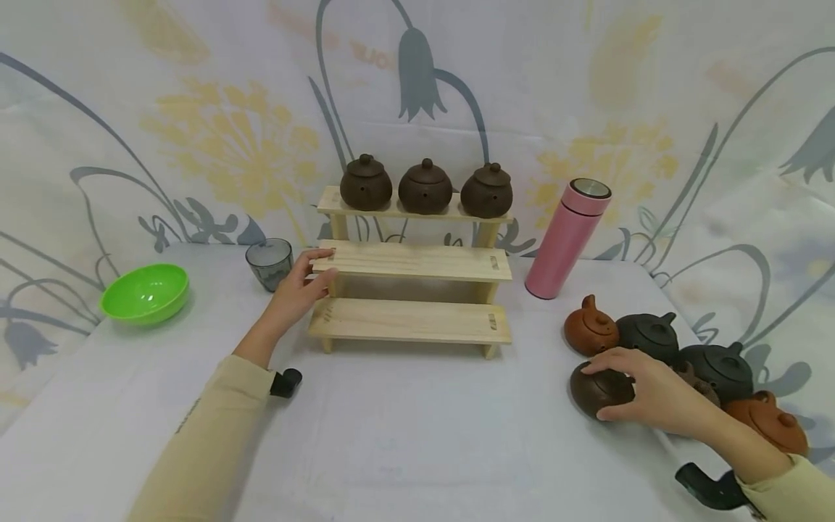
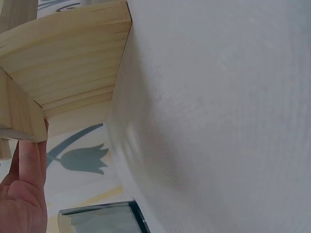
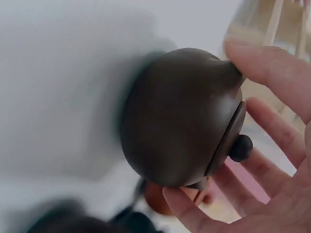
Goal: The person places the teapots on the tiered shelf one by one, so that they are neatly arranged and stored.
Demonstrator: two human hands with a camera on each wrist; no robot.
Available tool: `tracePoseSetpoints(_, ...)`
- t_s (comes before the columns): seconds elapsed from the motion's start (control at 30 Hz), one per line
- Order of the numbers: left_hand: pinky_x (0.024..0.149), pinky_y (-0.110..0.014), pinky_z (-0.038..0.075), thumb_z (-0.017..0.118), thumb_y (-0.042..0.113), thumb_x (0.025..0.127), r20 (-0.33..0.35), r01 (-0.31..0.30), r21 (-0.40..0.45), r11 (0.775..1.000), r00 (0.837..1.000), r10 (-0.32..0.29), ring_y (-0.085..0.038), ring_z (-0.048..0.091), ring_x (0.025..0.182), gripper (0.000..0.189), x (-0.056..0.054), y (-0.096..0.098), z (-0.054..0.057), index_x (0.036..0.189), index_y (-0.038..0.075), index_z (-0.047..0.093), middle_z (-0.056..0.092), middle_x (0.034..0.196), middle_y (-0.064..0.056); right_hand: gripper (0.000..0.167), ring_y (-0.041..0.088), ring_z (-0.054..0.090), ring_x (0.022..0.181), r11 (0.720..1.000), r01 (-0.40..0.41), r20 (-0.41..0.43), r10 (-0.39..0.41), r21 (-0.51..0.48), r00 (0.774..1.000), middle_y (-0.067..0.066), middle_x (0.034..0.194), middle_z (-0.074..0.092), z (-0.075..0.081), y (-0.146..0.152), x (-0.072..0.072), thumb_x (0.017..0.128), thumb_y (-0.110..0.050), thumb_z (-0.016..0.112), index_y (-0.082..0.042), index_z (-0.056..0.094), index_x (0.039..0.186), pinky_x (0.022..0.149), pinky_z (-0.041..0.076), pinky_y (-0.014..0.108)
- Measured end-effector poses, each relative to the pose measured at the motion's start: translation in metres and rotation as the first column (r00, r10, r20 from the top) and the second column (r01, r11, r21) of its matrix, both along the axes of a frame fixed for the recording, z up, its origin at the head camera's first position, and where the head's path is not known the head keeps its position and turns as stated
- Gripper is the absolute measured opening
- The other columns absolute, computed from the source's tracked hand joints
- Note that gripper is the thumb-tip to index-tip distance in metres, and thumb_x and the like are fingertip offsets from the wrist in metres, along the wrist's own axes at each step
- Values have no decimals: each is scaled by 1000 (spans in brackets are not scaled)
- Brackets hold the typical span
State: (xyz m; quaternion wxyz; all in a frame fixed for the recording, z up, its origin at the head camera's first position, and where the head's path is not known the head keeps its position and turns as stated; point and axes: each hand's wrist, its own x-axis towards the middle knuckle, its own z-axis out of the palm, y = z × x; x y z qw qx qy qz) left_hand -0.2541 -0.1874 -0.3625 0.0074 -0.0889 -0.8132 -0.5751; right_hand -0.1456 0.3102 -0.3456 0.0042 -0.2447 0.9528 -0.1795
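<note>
My right hand (image 1: 659,391) holds a small dark brown teapot (image 1: 600,391) at the table's right side. In the right wrist view, the thumb is by the spout of the teapot (image 3: 182,121) and a fingertip touches its opposite side; whether its base touches the cloth, I cannot tell. My left hand (image 1: 296,286) grips the left end of the middle board of a three-tier wooden stand (image 1: 417,261). The left wrist view shows fingers (image 2: 30,165) against the stand's wood (image 2: 73,63). Three dark brown teapots (image 1: 425,187) stand in a row on the top tier.
Several more teapots, brown-orange (image 1: 590,326) and black (image 1: 648,336), crowd around the right hand. A pink thermos (image 1: 566,243) stands right of the stand. On the left are a grey glass (image 1: 270,264) and a green bowl (image 1: 146,296). Patterned cloth hangs behind the white table (image 1: 417,435).
</note>
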Motion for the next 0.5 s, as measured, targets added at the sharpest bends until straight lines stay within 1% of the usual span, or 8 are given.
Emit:
tracePoseSetpoints(0.07,94,-45,43,52,39,95,-2,-3,-3,1000,1000,3,-36,45,116,54,-1,0,0,140,17,35,29,145,-16,50,26,53,103,1000,-24,18,24,-12,1000,2,113,58,1,-13,4,62,-30,86,-21,66,106,80,50,45)
tracePoseSetpoints(0.1,94,-45,43,52,39,95,-1,-5,-4,1000,1000,5,-36,45,117,54,-1,0,0,140,17,35,29,145,-16,49,26,53,104,999,-37,35,38,-28,999,2,115,57,1,-20,6,63,-30,86,-22,66,107,80,50,45)
tracePoseSetpoints(0.17,94,-45,44,52,39,95,0,-9,-8,1000,1000,9,-36,45,117,54,-1,0,-1,140,17,35,29,144,-17,49,24,53,104,996,-61,41,64,-65,997,0,115,55,-2,-33,9,64,-34,85,-24,65,107,81,50,43)
tracePoseSetpoints(0.27,94,-45,44,52,40,95,6,-9,-10,1000,1000,9,-35,45,117,54,-1,0,-1,140,17,35,30,144,-17,52,18,52,100,985,-93,59,103,-147,993,0,113,50,-7,-47,11,65,-39,84,-22,64,110,78,52,37)
tracePoseSetpoints(0.3,94,-44,44,52,40,95,7,-9,-10,1000,1000,9,-35,45,117,54,-1,0,0,140,17,34,30,144,-17,54,19,51,99,979,-95,79,111,-179,991,1,112,48,-9,-50,10,65,-39,83,-21,63,112,77,52,35)
tracePoseSetpoints(0.33,94,-44,44,52,39,95,8,-8,-9,1000,1000,8,-35,45,118,54,-1,1,0,140,17,34,29,145,-17,58,20,51,99,974,-88,104,111,-207,988,3,110,46,-11,-52,10,65,-40,83,-18,62,115,75,53,33)
tracePoseSetpoints(0.4,94,-44,44,52,39,95,10,-7,-6,1000,1000,7,-35,45,118,54,0,1,0,140,17,35,30,145,-16,67,25,49,101,971,-43,196,91,-236,976,7,110,43,-12,-55,7,66,-38,84,-13,57,122,75,53,32)
tracePoseSetpoints(0.5,94,-44,44,52,39,95,10,-6,0,1000,1000,6,-35,46,117,53,0,1,0,140,17,35,29,145,-16,77,34,47,105,976,37,306,30,-213,952,13,110,42,-11,-59,4,65,-37,84,-10,50,129,77,52,35)
